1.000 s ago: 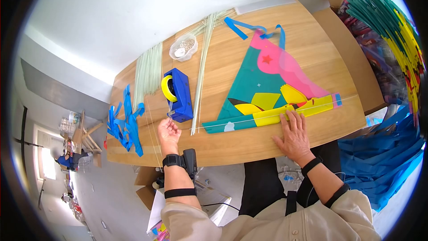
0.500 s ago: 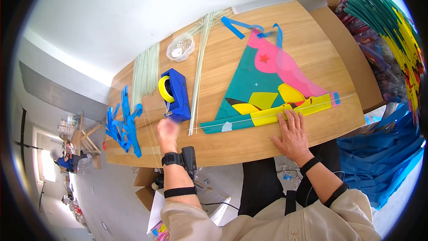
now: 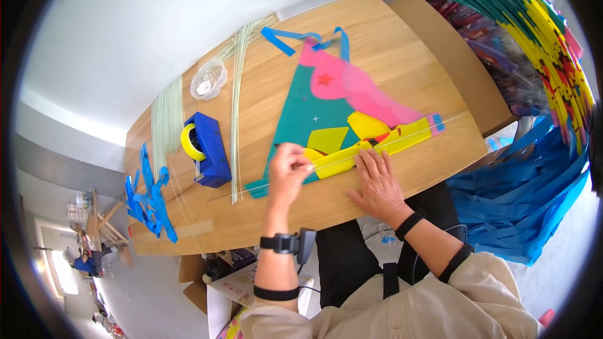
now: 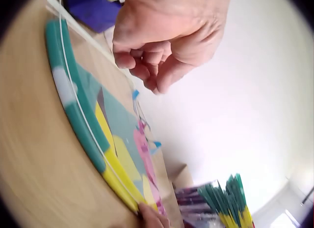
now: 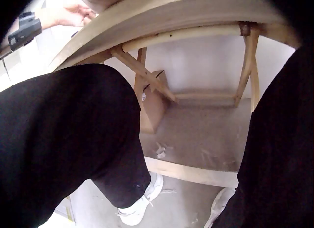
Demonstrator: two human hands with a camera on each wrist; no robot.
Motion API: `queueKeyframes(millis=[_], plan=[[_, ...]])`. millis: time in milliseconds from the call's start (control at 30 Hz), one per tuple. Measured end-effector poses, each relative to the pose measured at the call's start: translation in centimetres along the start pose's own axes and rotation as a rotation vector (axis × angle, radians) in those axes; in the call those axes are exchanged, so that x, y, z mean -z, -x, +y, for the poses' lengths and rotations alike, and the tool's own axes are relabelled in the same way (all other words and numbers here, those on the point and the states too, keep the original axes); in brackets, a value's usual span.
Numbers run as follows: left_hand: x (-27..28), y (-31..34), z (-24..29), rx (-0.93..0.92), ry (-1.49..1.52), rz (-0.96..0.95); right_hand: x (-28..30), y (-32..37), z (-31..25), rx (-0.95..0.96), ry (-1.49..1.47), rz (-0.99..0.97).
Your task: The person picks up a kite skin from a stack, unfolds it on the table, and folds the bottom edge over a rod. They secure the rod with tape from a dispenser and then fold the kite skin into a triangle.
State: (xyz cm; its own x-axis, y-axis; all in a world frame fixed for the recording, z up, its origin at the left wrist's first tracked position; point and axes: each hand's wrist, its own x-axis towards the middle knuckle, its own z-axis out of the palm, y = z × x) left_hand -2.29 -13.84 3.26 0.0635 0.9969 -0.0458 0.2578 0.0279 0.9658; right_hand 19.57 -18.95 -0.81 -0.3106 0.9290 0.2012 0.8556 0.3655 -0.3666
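Observation:
A teal, pink and yellow triangular sheet (image 3: pixel 314 107) lies on the table, a thin pale rod (image 3: pixel 402 141) along its folded near edge. My right hand (image 3: pixel 379 191) rests flat on the yellow part of that fold, fingers spread. Raised over the fold's teal end is my left hand (image 3: pixel 289 172), fingers curled and thumb against fingertips. In the left wrist view, the left hand (image 4: pixel 171 36) shows its bunched fingertips clear of the sheet (image 4: pixel 125 129); I cannot make out anything between them. A blue tape dispenser (image 3: pixel 213 154) with a yellow roll (image 3: pixel 191 142) stands to its left.
Pale rods (image 3: pixel 166 119) and blue strips (image 3: pixel 151 198) lie at the left. A clear bowl (image 3: pixel 208 80) of small parts stands behind the dispenser. Past the right edge are a cardboard box (image 3: pixel 449 56), teal-yellow bundles (image 3: pixel 534 31) and hanging blue strips (image 3: pixel 509 194).
My left hand has left the front of the tape dispenser and moved right, over the sheet's teal end. The right hand stays on the fold. The head view has shifted to the right.

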Motion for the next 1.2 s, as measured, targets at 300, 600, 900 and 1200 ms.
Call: queueKeyframes(millis=[300,600,900,1200], plan=[[-5.6,-2.8,-1.2,-0.052,-0.355,-0.124,-0.3,0.2,0.4,0.007,-0.012,0.001],[-6.2,-2.8,-2.5,-0.140,-0.536,-0.003,-0.3,0.2,0.5,0.006,-0.013,-0.017],[-7.4,-2.3,0.1,-0.043,-1.018,0.197,0.0,0.1,0.4,0.016,-0.028,0.012],[-5.0,-2.9,1.9,0.332,-0.972,0.024,-0.4,-2.5,3.7,0.320,0.086,0.228]])
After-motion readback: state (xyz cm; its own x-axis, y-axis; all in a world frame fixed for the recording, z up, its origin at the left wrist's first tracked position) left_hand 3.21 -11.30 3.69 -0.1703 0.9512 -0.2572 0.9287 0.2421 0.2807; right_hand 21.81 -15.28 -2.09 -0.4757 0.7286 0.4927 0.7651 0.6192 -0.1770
